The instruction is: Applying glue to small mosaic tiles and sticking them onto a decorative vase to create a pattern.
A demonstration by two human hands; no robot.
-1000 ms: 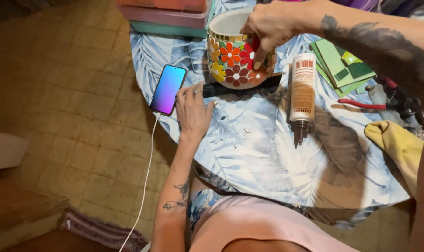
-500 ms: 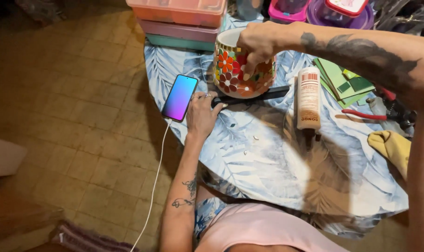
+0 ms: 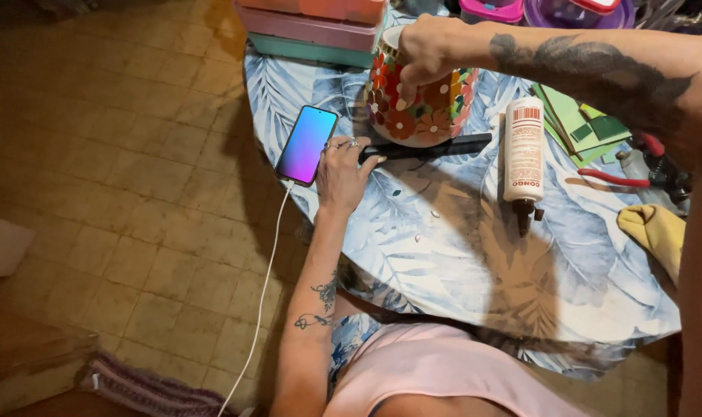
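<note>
Worn tan tile floor (image 3: 135, 224) all round, round table (image 3: 444, 262) under a blue-and-white leaf-print cloth, lit dim and warm.

Right hand (image 3: 424, 54) reaching in from the right, fingertips pinched together against the side of the mosaic pot (image 3: 417, 104), apparently pressing a small tile piece; too small to confirm whether anything is actually between the fingers. Pot sitting upright at the far side of the table, covered in red, orange and white flower mosaic, placed close so the working face is turning toward the body.

Left hand (image 3: 343, 166) lying flat on the cloth, fingers loosely spread, gripping nothing; fingertips touching the near end of a long black bar (image 3: 428, 147) running under the pot's base, probably steadying it.

Phone (image 3: 307, 144) lying screen-up just beside the left hand at the table edge, purple-blue gradient showing, white cable (image 3: 262, 293) dropping to the floor.

White glue bottle (image 3: 523, 150) lying on its side right of the pot, dark nozzle pointing toward the body, red label block at the far end, kept within reach.

Green tile sheets (image 3: 583, 123) stacked further right, red-handled nippers (image 3: 629, 177) near them, yellow cloth (image 3: 656, 232) at the right edge.

Flat storage boxes (image 3: 312, 31), pink over teal, stacked behind the pot; pink and purple tubs (image 3: 536, 9) along the top edge.
</note>
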